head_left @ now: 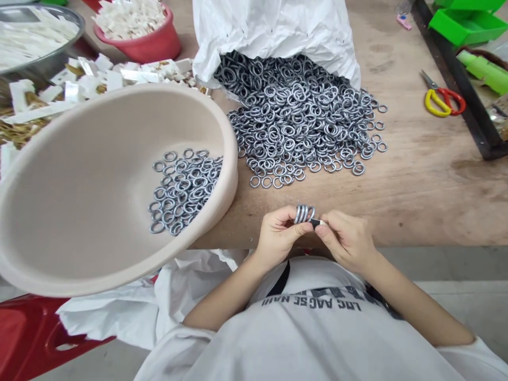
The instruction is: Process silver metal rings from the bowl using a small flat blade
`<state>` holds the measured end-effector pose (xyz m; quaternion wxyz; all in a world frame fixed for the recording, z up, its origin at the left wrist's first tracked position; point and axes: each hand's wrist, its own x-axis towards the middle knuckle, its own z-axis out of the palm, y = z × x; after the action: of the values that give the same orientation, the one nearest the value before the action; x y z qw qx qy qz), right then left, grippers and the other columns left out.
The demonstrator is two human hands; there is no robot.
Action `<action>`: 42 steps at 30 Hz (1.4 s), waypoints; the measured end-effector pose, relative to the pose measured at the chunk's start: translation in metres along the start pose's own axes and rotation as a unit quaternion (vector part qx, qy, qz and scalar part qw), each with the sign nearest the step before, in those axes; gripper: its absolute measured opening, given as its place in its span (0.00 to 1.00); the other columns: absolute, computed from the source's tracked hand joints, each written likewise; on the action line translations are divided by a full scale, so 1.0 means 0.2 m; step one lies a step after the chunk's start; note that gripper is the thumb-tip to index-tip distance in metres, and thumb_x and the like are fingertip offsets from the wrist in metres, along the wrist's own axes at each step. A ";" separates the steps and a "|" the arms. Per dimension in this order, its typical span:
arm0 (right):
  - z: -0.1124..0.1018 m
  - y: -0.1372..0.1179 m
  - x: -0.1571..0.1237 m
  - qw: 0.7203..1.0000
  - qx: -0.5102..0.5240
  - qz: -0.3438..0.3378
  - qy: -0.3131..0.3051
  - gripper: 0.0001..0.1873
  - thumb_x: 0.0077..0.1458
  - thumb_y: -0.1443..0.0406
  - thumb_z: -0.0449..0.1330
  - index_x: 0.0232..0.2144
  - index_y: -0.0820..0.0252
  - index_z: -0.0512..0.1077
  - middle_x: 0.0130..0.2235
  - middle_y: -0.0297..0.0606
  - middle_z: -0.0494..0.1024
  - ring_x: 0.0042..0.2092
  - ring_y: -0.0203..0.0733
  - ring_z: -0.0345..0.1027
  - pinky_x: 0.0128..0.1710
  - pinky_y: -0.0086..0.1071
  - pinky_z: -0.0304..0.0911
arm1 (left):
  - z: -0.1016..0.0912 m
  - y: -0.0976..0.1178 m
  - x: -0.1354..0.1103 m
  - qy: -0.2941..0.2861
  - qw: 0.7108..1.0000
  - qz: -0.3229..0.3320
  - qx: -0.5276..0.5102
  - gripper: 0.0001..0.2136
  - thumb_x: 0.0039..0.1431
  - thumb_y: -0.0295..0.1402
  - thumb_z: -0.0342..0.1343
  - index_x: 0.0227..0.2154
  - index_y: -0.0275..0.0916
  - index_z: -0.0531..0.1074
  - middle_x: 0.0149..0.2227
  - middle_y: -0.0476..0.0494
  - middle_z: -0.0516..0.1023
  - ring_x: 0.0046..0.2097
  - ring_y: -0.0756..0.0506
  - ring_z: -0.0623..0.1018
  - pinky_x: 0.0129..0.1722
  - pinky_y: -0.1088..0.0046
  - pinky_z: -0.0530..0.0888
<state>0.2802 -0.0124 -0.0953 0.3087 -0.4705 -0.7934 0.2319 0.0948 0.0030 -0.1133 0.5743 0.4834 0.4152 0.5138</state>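
Head view: several metal rings (304, 214) sit pinched in the left hand's fingers (282, 229) above the table (416, 211); the right hand (348, 239) grips a black-and-white piece (316, 223) beside them. The basin (79, 180) holds a small batch (182, 193); the larger heap (301, 124) by the sack (273, 26) seems left.

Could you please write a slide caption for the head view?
Left hand holding grey rings, right hand beside it, near a ring pile and basin.

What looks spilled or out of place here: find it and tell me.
The grey rings spread from the mouth of the white sack across the bare tabletop, some straying at the pile's right edge. That resembles a spill, though it may be deliberate. No damage stands out.
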 end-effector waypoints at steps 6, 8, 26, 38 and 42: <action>-0.02 0.19 0.13 0.987 0.007 0.159 0.001 0.22 0.70 0.53 0.47 0.29 0.57 0.69 0.24 0.32 0.70 0.28 0.38 0.65 0.29 0.31 0.51 | -0.02 0.00 -0.06 -0.096 0.995 0.012 0.010 0.09 0.54 0.37 0.70 0.28 0.37 0.79 0.29 0.45 0.83 0.31 0.48 0.79 0.34 0.74 0.74; -0.04 0.25 0.23 0.985 -0.065 0.159 -0.009 0.20 0.70 0.52 0.48 0.35 0.57 0.72 0.30 0.37 0.75 0.33 0.43 0.69 0.31 0.33 0.53 | -0.04 -0.01 -0.06 -0.044 0.999 -0.016 -0.009 0.10 0.57 0.40 0.67 0.31 0.37 0.79 0.29 0.45 0.82 0.30 0.49 0.79 0.34 0.74 0.75; -0.02 0.32 0.48 0.979 -0.176 0.081 -0.064 0.08 0.64 0.61 0.58 0.40 0.56 0.76 0.42 0.41 0.73 0.40 0.46 0.67 0.35 0.35 0.54 | -0.09 0.01 0.08 0.155 0.970 -0.089 -0.162 0.16 0.53 0.42 0.70 0.36 0.37 0.75 0.26 0.51 0.80 0.26 0.54 0.78 0.29 0.82 0.78; -0.11 0.05 0.19 0.984 0.165 0.056 -0.032 0.09 0.60 0.60 0.65 0.30 0.57 0.72 0.31 0.33 0.72 0.33 0.38 0.65 0.34 0.32 0.58 | 0.02 0.01 0.01 -0.066 0.985 -0.134 -0.092 0.13 0.54 0.40 0.69 0.36 0.36 0.79 0.29 0.46 0.81 0.29 0.50 0.79 0.31 0.75 0.79; -0.03 0.06 0.15 0.927 0.330 0.181 0.000 0.13 0.63 0.53 0.60 0.34 0.56 0.70 0.28 0.31 0.71 0.29 0.36 0.63 0.30 0.31 0.59 | 0.03 0.01 -0.01 -0.065 0.985 -0.124 -0.098 0.13 0.52 0.38 0.71 0.35 0.36 0.79 0.31 0.44 0.83 0.30 0.49 0.80 0.34 0.74 0.80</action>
<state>0.2808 0.0198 -0.0904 0.3992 -0.4780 -0.5734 0.5323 0.1007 -0.0007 -0.1102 0.7041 0.4020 0.3817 0.4438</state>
